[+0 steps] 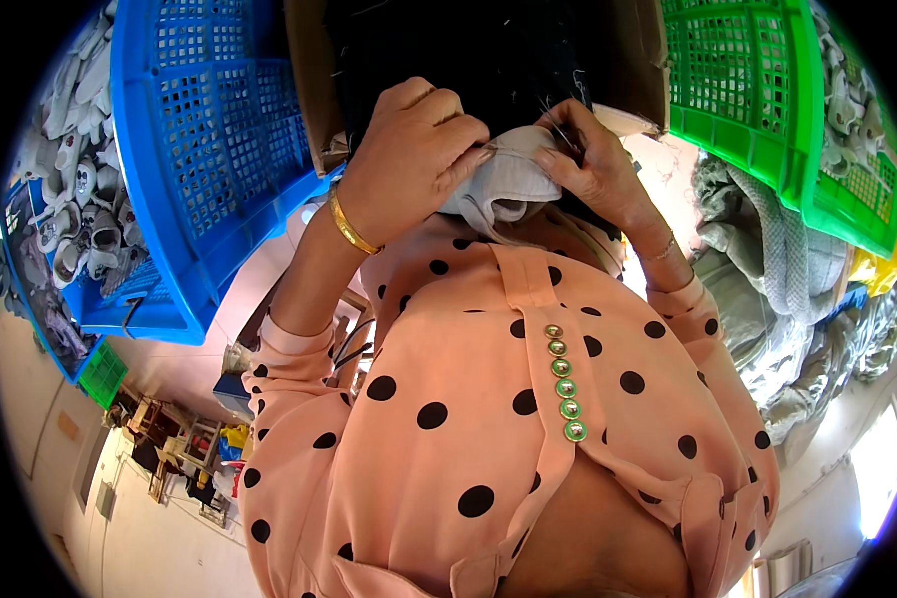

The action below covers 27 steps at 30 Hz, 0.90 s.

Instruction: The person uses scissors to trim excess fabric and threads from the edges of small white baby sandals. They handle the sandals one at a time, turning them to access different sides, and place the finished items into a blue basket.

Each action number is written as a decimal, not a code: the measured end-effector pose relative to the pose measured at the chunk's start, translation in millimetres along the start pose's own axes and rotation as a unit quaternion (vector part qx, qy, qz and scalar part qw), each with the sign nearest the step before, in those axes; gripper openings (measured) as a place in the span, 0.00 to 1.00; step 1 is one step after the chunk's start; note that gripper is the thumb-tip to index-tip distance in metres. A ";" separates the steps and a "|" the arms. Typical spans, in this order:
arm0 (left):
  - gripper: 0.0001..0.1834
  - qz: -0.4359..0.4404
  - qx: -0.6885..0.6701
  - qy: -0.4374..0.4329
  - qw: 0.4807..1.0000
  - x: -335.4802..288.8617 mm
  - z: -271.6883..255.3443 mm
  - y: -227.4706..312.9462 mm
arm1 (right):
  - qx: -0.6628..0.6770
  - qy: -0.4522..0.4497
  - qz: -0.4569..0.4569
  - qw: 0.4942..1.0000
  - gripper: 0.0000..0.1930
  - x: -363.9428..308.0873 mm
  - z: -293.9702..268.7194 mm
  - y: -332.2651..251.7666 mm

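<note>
A light grey, folded fabric piece (513,181), which looks like a sewn shoe upper, is held close in front of my body. My left hand (409,149) has its fingers curled and pinched on the left edge of it. My right hand (603,167) grips its right side between thumb and fingers. Fine loose threads show by the right fingertips. Dark cloth (458,50) lies just beyond both hands, and the piece's underside is hidden.
A brown cardboard box (648,60) surrounds the dark cloth. On the left stands a blue perforated crate (194,224), near several grey shoe uppers (85,189). A green crate (757,90) stands right, above grey fabric bundles (782,249) and clear plastic bags (807,369).
</note>
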<state>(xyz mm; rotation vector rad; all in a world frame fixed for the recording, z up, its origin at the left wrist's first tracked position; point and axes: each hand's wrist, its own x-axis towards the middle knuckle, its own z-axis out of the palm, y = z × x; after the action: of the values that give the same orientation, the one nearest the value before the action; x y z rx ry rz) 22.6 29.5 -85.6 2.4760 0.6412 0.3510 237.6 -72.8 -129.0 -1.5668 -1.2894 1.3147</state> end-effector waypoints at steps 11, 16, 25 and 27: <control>0.06 -0.228 -0.620 -0.009 0.751 1.1 16.0 10.5 | 0.006 -0.007 -0.003 1.000 0.23 -1.0 0.9 -7.0; 0.06 -0.221 -0.518 -0.007 0.827 -5.8 24.9 13.5 | -0.021 -0.016 0.019 0.999 0.24 -2.0 9.2 -14.7; 0.02 -0.095 0.108 -0.002 0.990 -54.6 22.8 -25.8 | -0.064 0.026 0.027 0.997 0.24 -3.9 9.4 -7.1; 0.05 -0.128 0.147 0.033 0.980 -45.7 9.7 -35.5 | -0.031 0.027 0.038 0.998 0.23 -5.4 8.0 -7.3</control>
<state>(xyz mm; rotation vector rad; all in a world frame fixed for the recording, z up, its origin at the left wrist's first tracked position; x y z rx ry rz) -25.8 27.8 -118.8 2.6204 1.0956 0.2555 228.1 -76.8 -122.6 -1.6968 -1.2593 1.2819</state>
